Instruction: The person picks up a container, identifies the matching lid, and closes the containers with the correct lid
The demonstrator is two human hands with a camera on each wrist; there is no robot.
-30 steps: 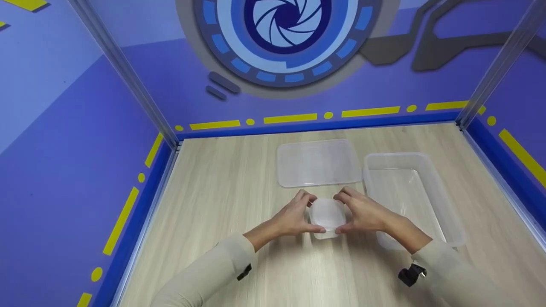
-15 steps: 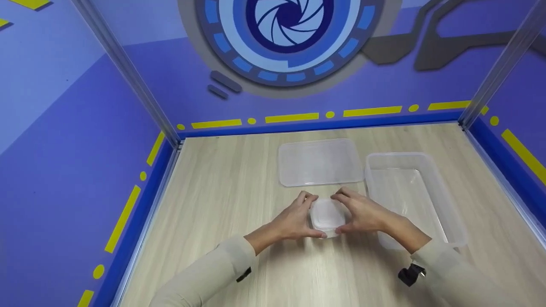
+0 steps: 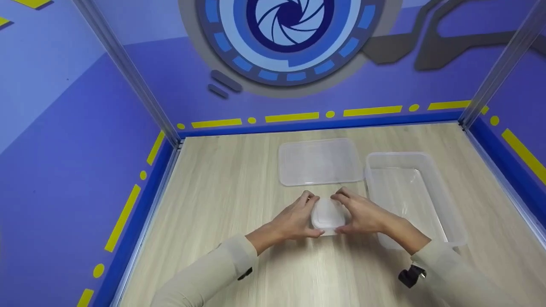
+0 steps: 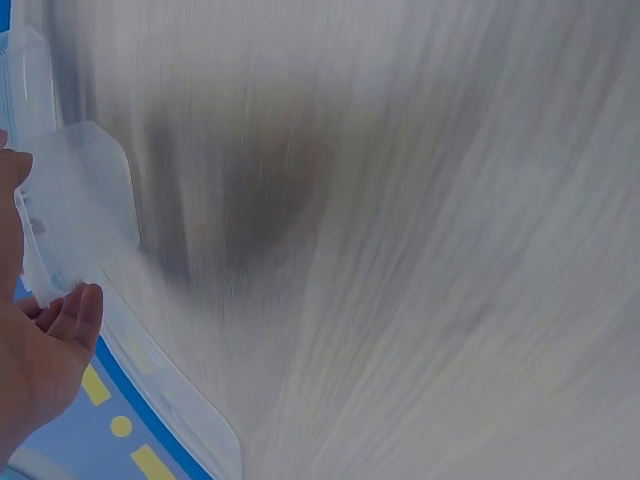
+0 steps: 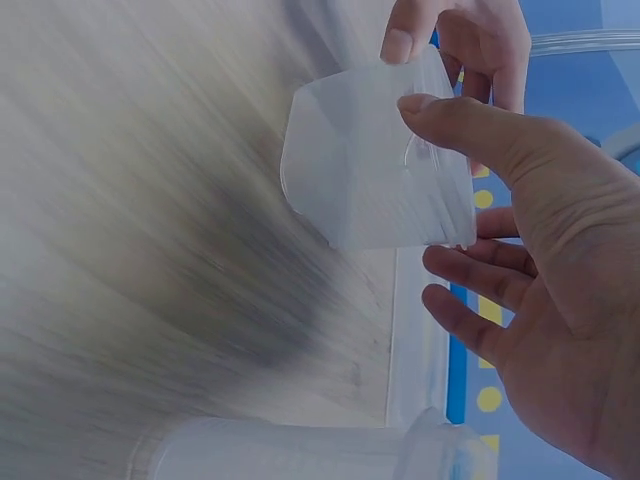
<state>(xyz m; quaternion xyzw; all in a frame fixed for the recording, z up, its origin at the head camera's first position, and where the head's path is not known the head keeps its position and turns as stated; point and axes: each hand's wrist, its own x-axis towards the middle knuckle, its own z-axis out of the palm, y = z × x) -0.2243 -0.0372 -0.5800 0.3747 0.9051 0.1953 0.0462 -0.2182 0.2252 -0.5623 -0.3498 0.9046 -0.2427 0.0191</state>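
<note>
1. Barely anything moved since the earlier frame: left hand (image 3: 294, 221) and right hand (image 3: 367, 214) stayed at the small box (image 3: 328, 214).
2. Both hands' fingers grasped its opposite sides — presumably for balance; tabletop (image 3: 222, 183) contact was unclear.
3. Flat lid (image 3: 319, 163) lay beyond it, large container (image 3: 442, 202) to its right — apparently leaving room.

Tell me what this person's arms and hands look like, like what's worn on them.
The left hand and right hand are ungloved. The left sleeve and right sleeve are plain pale beige. A black device shows by the right one, a black piece by the left.
</note>
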